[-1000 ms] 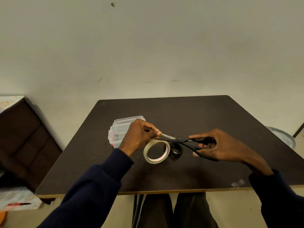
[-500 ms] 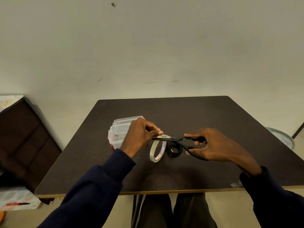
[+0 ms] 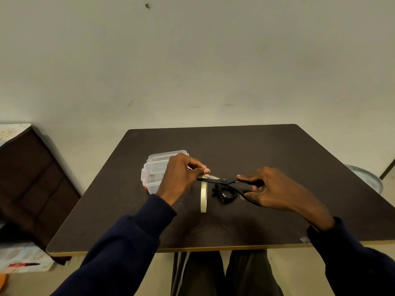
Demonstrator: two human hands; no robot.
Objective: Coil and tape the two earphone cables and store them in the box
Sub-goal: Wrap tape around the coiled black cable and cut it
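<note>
Left hand (image 3: 181,178) pinches the free end of the tape roll (image 3: 203,196) between thumb and fingertips (image 3: 205,170). The roll sits edge-on straight below those fingertips; whether it hangs or touches the table (image 3: 235,227) cannot be told. Right hand (image 3: 275,189) grips the scissors (image 3: 224,180), fingers curled through the black handles. The blade tips reach just under the left fingertips, at the pulled-out tape, blades nearly closed.

A coiled black earphone cable (image 3: 226,193) lies on the table under the scissors, between the roll and the right fingers. The second cable is not made out. The clear plastic box (image 3: 156,169) sits behind the left knuckles, partly hidden.

Handling, as a judgement: the cable is light, thin and springy, so the coil likely loosens if nudged. Best held by pinching across the bundled loops, not by a plug or earbud. The cut tape strip is limp and sticky and will curl onto itself, so it should be held by one end only. The box looks light and may slide if pushed.
</note>
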